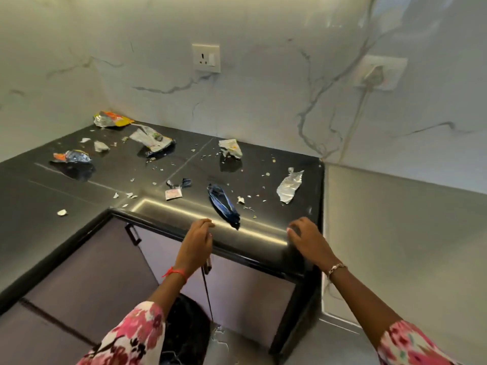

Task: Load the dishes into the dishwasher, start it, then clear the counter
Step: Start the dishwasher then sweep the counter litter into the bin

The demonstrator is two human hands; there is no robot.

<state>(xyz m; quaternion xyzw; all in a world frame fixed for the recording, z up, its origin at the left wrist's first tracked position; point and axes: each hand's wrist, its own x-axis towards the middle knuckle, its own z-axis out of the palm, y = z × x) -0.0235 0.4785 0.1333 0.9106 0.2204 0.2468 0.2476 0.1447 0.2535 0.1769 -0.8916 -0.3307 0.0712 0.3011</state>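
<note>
A black L-shaped counter (263,243) is strewn with torn snack wrappers and small scraps. A dark blue wrapper (224,205) lies near the front edge, between my hands. A silver foil wrapper (289,186) lies to the right, a white one (231,148) farther back. More wrappers lie at the left: blue-orange (72,156), white-green (151,139) and yellow-orange (112,119) in the corner. My left hand (196,245) hovers at the counter's front edge, fingers loosely curled and holding nothing. My right hand (305,237) rests on the edge near the counter's right end, fingers relaxed.
Marble walls with a socket (206,58) and a plugged outlet (379,72) close the back. Mauve cabinet doors with black handles (133,234) sit under the counter. A black bin bag (187,335) stands on the floor below my left arm. A grey panel (395,246) flanks the right.
</note>
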